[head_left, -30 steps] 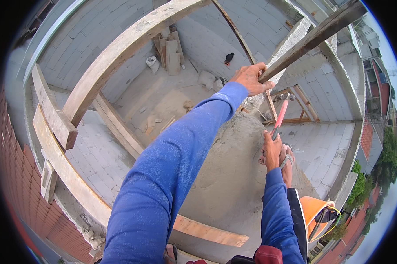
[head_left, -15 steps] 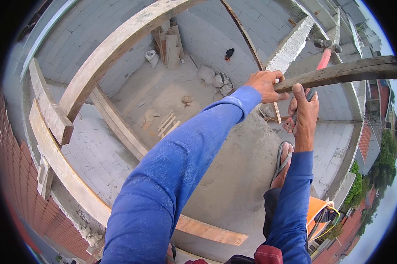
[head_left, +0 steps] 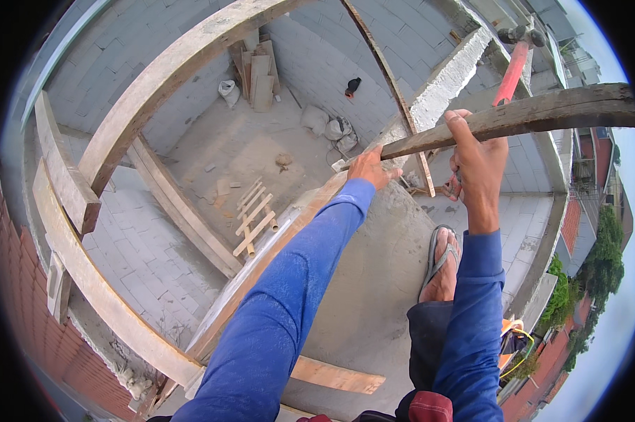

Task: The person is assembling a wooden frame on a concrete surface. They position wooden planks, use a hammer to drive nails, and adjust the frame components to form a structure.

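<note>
A long weathered wooden beam (head_left: 549, 112) reaches in from the right edge, curved by the lens. Its near end lies in my left hand (head_left: 374, 169), whose fingers are closed round it above the edge of a light plank (head_left: 289, 228). My right hand (head_left: 480, 169) is closed below the beam, its thumb pressed up against the timber. That same hand holds a hammer (head_left: 512, 74); its red handle passes behind the beam and its dark head points up and away. The lower handle is mostly hidden by the beam and my fingers.
Below lies a concrete floor (head_left: 226, 151) between grey block walls, with wood scraps and sacks (head_left: 324, 126). A large timber (head_left: 145, 91) spans the left side. My sandalled foot (head_left: 442, 264) stands on a cement ledge (head_left: 374, 260). An orange container (head_left: 507, 337) sits lower right.
My left hand has moved left and down with the beam's end. The beam now extends farther left past my right hand, which still holds the hammer. The whole view has shifted slightly.
</note>
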{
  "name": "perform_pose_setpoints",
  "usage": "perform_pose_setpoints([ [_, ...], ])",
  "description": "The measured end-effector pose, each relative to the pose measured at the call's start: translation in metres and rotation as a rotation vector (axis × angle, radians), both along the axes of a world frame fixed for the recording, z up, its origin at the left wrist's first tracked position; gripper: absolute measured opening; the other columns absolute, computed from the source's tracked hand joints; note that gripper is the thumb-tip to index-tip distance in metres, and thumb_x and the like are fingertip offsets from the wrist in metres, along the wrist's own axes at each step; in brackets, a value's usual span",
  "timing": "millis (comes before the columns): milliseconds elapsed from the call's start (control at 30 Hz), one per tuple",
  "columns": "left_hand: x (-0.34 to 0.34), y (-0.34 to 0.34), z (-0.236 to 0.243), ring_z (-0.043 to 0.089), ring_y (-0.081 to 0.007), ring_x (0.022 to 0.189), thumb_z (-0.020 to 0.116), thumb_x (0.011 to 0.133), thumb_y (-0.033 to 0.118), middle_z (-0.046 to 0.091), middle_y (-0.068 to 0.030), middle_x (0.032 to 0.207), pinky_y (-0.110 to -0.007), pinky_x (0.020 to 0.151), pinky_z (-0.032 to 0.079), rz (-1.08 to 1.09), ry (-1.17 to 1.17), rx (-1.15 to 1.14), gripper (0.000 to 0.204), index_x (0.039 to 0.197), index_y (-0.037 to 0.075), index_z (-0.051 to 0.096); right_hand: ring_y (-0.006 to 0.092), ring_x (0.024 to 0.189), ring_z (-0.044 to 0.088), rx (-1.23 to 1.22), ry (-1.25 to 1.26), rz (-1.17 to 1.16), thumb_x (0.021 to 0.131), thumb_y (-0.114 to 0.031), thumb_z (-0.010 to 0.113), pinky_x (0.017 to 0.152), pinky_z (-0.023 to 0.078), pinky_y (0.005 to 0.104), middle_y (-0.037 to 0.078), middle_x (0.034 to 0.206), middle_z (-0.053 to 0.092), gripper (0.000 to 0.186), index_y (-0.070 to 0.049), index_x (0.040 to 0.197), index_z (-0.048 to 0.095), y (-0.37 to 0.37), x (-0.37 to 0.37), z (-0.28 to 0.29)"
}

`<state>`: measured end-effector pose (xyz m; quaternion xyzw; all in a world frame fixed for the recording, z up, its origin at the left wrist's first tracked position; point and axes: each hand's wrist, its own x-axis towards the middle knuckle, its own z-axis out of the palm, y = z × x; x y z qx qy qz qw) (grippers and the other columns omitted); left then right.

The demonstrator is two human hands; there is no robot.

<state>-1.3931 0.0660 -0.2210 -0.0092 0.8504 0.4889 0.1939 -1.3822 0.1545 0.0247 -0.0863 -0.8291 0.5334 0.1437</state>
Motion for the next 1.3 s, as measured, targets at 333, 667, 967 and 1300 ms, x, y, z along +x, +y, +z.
perform_pose_setpoints([
  [333, -0.004, 0.009, -0.023, 0.072, -0.0373, 0.099, 0.067, 0.093, 0.056, 0.075, -0.0157, 0.102, -0.052, 0.087, 0.055, 0.122, 0.061, -0.247, 0.053, 0.110, 0.006, 0.069, 0.0070, 0.054, 0.050, 0.062, -0.184, -0.086, 0.082, -0.033, 0.088, 0.051, 0.039, 0.0247, 0.001, 0.070, 0.059, 0.043, 0.001, 0.101, 0.071, -0.014, 0.004, 0.016],
  [667, 0.007, 0.014, -0.023, 0.072, -0.0401, 0.092, 0.068, 0.095, 0.044, 0.074, -0.0207, 0.091, -0.051, 0.081, 0.055, 0.257, 0.128, -0.132, 0.043, 0.104, 0.003, 0.067, 0.0048, 0.045, 0.041, 0.232, -0.112, -0.180, 0.086, -0.045, 0.085, 0.043, 0.030, 0.0226, -0.003, 0.058, 0.046, 0.043, -0.005, 0.087, 0.068, -0.019, -0.001, 0.012],
  [967, 0.008, 0.016, -0.011, 0.071, -0.0396, 0.098, 0.073, 0.090, 0.043, 0.074, -0.0210, 0.093, -0.051, 0.089, 0.053, 0.247, 0.056, -0.070, 0.043, 0.108, 0.004, 0.068, 0.0061, 0.046, 0.038, 0.358, -0.144, -0.125, 0.087, -0.050, 0.082, 0.045, 0.028, 0.0241, -0.003, 0.057, 0.042, 0.047, -0.004, 0.088, 0.071, -0.003, 0.000, 0.014],
  [1300, -0.010, -0.055, -0.044, 0.041, -0.0383, 0.147, 0.084, 0.061, 0.070, 0.038, -0.0311, 0.158, -0.043, 0.121, 0.036, -0.258, -0.215, 0.057, 0.136, 0.157, -0.009, 0.028, 0.0051, 0.051, 0.049, 0.241, -0.043, 0.040, 0.082, -0.038, 0.088, 0.046, 0.038, 0.0225, 0.000, 0.071, 0.060, 0.045, 0.000, 0.097, 0.070, -0.005, -0.015, 0.012],
])
